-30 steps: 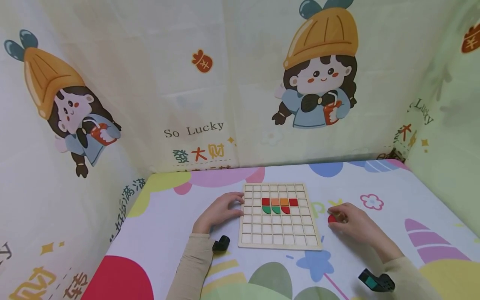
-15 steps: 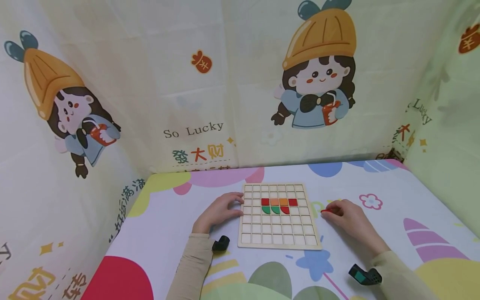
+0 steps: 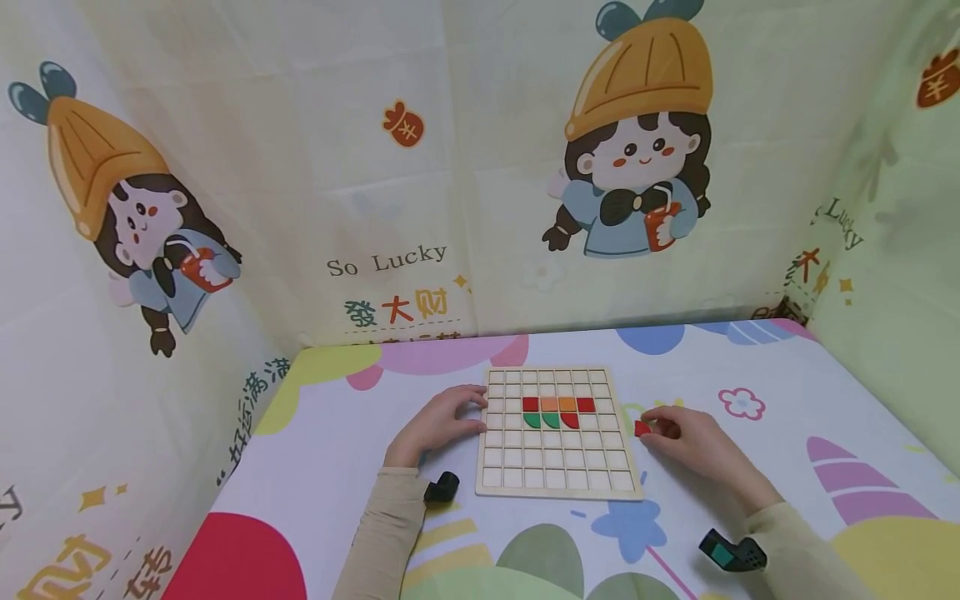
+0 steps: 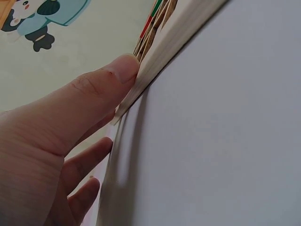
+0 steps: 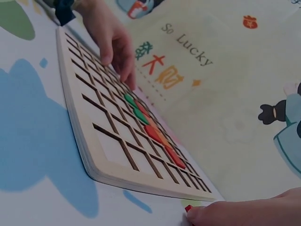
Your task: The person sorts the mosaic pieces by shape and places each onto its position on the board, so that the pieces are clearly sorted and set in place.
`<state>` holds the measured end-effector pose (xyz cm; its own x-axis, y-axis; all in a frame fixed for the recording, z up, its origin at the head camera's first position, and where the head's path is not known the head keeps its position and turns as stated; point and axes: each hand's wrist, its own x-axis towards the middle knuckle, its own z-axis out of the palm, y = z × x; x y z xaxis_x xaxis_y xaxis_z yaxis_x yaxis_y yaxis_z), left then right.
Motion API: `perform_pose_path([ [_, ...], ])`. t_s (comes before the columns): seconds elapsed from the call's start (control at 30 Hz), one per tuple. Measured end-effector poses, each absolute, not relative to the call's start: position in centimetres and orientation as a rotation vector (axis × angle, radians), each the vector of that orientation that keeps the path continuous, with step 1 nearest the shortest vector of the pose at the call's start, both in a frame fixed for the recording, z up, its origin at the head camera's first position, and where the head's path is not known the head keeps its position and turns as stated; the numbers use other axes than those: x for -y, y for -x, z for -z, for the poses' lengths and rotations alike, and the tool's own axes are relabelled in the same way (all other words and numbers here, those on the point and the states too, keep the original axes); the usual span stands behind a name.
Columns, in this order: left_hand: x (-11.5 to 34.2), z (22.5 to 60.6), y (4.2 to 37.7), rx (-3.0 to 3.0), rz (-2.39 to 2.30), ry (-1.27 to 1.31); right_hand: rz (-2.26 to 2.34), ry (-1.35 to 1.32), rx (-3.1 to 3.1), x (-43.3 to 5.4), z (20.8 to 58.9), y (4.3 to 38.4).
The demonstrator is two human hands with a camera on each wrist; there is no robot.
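Observation:
A wooden grid board [image 3: 557, 479] lies flat on the table. Across its upper middle sits a row of red, orange and red square tiles [image 3: 567, 404]. Just below them are two green quarter-round tiles [image 3: 551, 420] and a red quarter-round tile [image 3: 570, 421]. My left hand [image 3: 438, 423] rests at the board's left edge, its thumb [image 4: 110, 77] against the side in the left wrist view. Off the right edge, my right hand [image 3: 693, 442] pinches a small red tile [image 3: 642, 428] between thumb and forefinger; the fingers partly cover it.
A patterned cloth covers the table [image 3: 360, 467]. Printed cloth walls [image 3: 510, 208] stand behind and at both sides. Each wrist wears a black camera mount [image 3: 442, 487], and both sleeves are beige.
My right hand has moved left toward the board with the red tile, and the tile has turned in the fingers. The left hand and the board have stayed put.

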<state>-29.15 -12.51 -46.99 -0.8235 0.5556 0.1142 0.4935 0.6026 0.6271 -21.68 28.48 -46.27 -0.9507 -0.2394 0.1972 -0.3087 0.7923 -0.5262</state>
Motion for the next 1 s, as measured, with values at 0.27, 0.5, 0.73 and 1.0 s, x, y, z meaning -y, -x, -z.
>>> perform_pose_path([
  [0.27, 12.50, 47.06, 29.19, -2.731, -1.019, -0.887, -0.873, -0.482, 2.886, -27.89, 46.11, 21.66],
  [0.5, 12.51, 47.06, 29.27, -2.738, -1.007, -0.896, -0.893, -0.507, 2.858, -27.98, 46.13, 21.70],
  [0.73, 12.50, 47.04, 29.26, -2.736, -1.010, -0.886, -0.827, -0.530, 2.816, -28.25, 46.13, 21.69],
  [1.0, 12.50, 47.05, 29.33, -2.736, -1.009, -0.907, -0.842, -0.478, 2.813, -28.32, 46.29, 21.77],
])
